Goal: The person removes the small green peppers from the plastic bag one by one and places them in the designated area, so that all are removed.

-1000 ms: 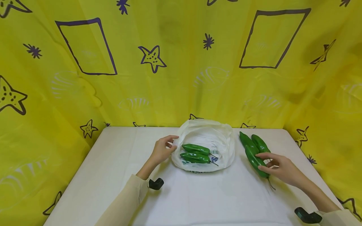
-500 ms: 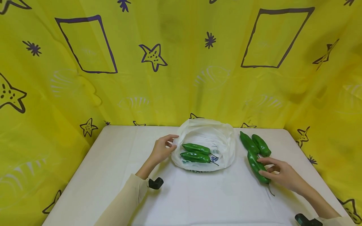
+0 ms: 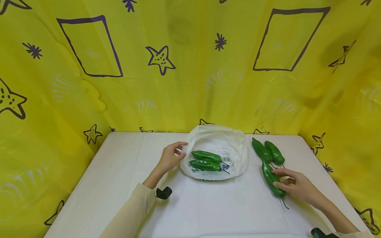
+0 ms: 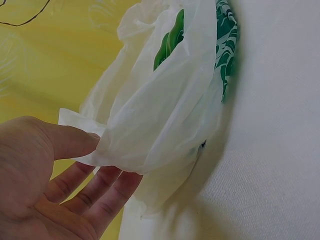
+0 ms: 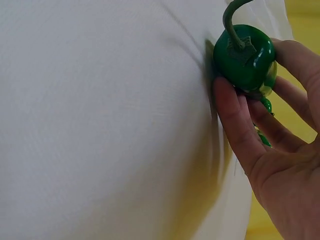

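Observation:
My left hand [image 3: 171,157] pinches the left rim of a white plastic bag [image 3: 242,158], the thin film held between thumb and fingers. Inside the bag's wide mouth two long green peppers [image 3: 206,156] lie side by side, stems to the right. At the right, my right hand [image 3: 297,185] holds a third green pepper [image 3: 269,180] between thumb and fingers, its stem toward the front. In the right wrist view this pepper [image 5: 245,62] shows its stem end, with its shadow on the cloth beside it. Two more green peppers [image 3: 274,152] lie just behind it.
White cloth covers the table [image 3: 184,211]. A yellow curtain [image 3: 190,92] printed with stars rises behind the table and along both sides. Green print [image 4: 226,50] shows on the bag's underside. Dark cameras [image 3: 164,193] sit on the wrists.
The right hand has drawn its pepper slightly toward the front, away from the two peppers behind, which now show more fully. The left hand and the bag have kept their places.

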Action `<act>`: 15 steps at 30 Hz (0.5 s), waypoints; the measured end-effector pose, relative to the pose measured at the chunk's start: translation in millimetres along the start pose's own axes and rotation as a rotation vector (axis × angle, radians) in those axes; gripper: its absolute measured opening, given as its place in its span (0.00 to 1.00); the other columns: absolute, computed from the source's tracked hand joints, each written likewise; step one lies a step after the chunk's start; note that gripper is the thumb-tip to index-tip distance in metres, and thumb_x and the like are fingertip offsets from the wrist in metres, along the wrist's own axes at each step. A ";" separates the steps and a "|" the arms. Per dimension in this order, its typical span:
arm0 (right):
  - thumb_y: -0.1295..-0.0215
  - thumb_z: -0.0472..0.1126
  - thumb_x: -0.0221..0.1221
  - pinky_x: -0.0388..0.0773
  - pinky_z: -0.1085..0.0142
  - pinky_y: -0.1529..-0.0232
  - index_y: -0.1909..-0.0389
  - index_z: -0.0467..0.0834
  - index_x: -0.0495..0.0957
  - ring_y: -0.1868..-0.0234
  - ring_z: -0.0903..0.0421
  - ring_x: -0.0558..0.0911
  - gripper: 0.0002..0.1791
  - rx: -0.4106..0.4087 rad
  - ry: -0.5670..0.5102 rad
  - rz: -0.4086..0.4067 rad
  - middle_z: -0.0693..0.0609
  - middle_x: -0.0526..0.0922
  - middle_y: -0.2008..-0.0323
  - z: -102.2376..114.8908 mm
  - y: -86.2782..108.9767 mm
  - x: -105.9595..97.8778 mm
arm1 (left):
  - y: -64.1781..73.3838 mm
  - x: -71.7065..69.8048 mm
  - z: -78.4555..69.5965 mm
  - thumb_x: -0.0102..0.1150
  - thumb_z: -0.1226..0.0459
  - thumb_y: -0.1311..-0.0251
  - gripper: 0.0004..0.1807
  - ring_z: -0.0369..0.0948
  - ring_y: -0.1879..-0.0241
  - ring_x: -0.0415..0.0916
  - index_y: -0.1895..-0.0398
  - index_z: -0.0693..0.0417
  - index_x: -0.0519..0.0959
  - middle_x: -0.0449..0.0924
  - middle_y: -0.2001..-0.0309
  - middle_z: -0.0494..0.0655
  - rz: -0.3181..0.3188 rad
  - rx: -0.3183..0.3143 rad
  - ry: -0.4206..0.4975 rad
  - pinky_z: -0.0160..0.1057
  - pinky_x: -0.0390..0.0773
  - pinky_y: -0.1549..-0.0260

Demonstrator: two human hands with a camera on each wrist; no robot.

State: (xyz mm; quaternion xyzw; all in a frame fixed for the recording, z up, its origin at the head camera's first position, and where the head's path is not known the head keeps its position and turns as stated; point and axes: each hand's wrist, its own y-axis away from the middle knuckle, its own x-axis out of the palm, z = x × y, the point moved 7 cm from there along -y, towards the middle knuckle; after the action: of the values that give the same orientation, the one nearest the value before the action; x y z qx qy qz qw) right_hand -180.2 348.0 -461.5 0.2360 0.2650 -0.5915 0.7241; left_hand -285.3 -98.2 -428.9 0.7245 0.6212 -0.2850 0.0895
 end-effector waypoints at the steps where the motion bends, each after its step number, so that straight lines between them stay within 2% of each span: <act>1: 0.35 0.43 0.70 0.84 0.65 0.65 0.37 0.38 0.78 0.60 0.64 0.82 0.27 0.001 -0.003 -0.001 0.36 0.78 0.41 -0.6 0.4 0.2 | 0.0 0.0 -0.3 0.67 0.76 0.40 0.22 0.46 0.63 0.82 0.42 0.55 0.84 0.84 0.58 0.55 0.000 0.001 -0.001 0.38 0.81 0.70; 15: 0.35 0.43 0.70 0.83 0.66 0.65 0.39 0.38 0.79 0.61 0.64 0.82 0.26 -0.005 -0.005 -0.015 0.40 0.81 0.45 -4.8 1.6 2.3 | -0.3 1.0 2.7 0.67 0.76 0.40 0.22 0.45 0.64 0.82 0.42 0.55 0.83 0.84 0.58 0.55 0.007 0.005 -0.004 0.35 0.80 0.71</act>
State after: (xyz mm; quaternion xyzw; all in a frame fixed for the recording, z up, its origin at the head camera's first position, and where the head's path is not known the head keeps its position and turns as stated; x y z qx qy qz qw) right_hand -178.8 349.7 -466.6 0.2306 0.2667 -0.5967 0.7208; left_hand -286.4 -98.6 -431.6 0.7264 0.6177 -0.2876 0.0900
